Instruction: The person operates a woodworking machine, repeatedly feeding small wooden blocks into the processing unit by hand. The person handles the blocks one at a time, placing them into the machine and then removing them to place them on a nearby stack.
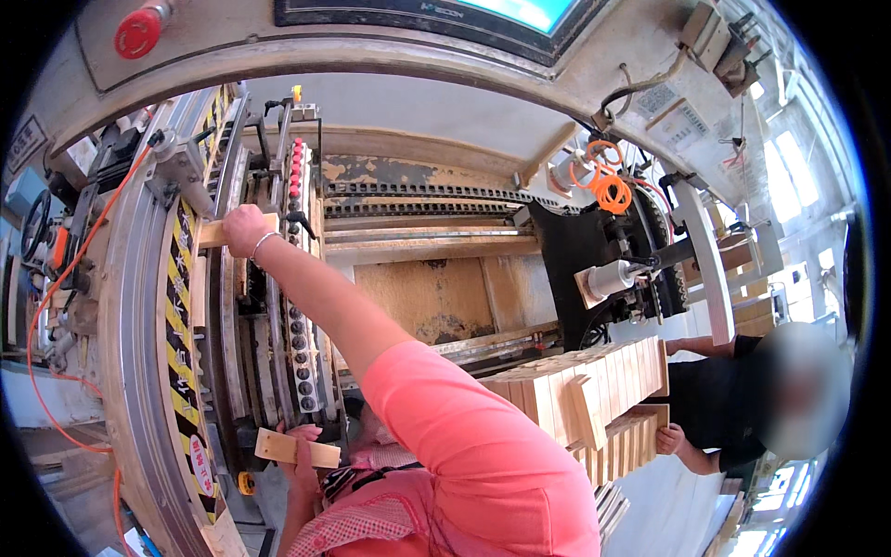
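My right arm, in a pink sleeve, reaches across to the machine at upper left. My right hand [246,229] is closed over a short wooden board [213,233], whose ends show on both sides of the fingers. This board lies across the machine's rails, near a metal cylinder [182,172]. Lower down, close to my body, my left hand [303,464] grips a second short wooden board [277,447], held off the machine. Part of that hand is hidden behind the board.
A yellow-black striped rail [181,343] runs beside a row of black and red knobs [299,325]. Stacked wooden blocks [594,390] stand at right, with a co-worker's hand [669,438] on them. A red emergency button [137,35] and a screen [501,11] sit above.
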Available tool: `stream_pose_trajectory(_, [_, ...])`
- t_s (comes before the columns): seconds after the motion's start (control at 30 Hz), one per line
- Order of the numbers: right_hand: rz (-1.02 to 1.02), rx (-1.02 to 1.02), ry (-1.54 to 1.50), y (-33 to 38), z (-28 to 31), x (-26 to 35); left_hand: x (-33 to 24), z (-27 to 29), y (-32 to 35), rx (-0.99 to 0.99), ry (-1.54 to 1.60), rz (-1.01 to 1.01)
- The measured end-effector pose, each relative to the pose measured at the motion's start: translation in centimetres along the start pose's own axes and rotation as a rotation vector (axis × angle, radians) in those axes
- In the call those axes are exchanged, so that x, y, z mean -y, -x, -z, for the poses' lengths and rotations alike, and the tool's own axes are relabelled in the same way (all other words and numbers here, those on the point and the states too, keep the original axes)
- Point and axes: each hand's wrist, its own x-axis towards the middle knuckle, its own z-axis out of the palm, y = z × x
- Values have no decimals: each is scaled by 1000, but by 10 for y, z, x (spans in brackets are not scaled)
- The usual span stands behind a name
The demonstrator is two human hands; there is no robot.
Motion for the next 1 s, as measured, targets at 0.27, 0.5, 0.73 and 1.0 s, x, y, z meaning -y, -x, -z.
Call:
stream_pose_trajectory(0.27, [0,-28,-15,1,0,0,-8,2,-2,60,-105,-43])
stream_pose_trajectory(0.5, [-17,9,-47,5,1,-4,-1,0,0,13,-40,-83])
stream_pose_trajectory(0.73, [-30,11,-51,-1,-2,-1,3,2,1,8,-31,-37])
stream_pose_trajectory(1.0, [-23,-15,-28,-6,-11,-4,-17,9,-5,212,-76,17])
